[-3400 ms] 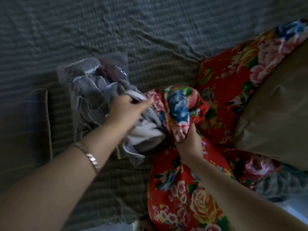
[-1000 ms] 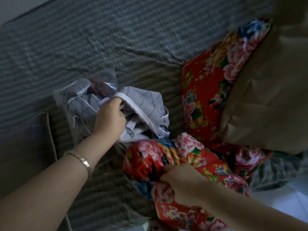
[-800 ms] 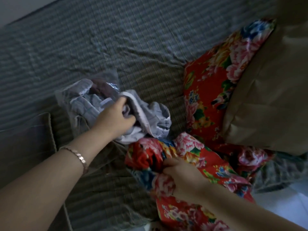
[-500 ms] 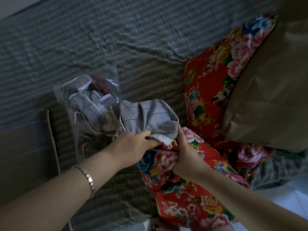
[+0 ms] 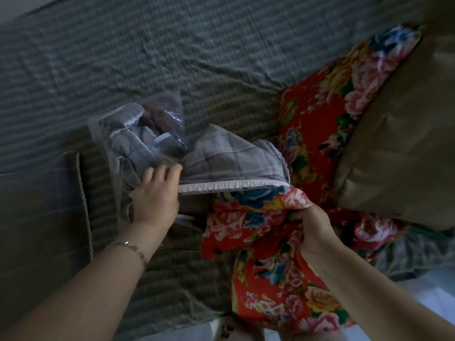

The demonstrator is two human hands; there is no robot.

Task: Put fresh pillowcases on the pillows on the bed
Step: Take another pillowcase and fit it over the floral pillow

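A grey checked pillowcase (image 5: 234, 163) with a white lace edge is stretched out over the bed. My left hand (image 5: 157, 195) grips its left corner. My right hand (image 5: 312, 227) grips the red floral fabric (image 5: 258, 222) bunched under the pillowcase's right end; whether it also holds the pillowcase corner is hidden. A clear plastic bag (image 5: 138, 134) with more grey linen lies just left of the pillowcase. A tan bare pillow (image 5: 403, 143) leans at the right on a red floral pillow (image 5: 332, 99).
The bed is covered by a grey striped sheet (image 5: 172, 57). A flat grey pillow (image 5: 39, 217) lies at the left edge. The red floral fabric hangs over the bed's near edge. Pale floor (image 5: 423, 299) shows at the bottom right.
The grey pillowcase came out of the plastic bag and now is pulled wide between my hands. My right hand moved right with the floral fabric; my left hand stayed by the bag.
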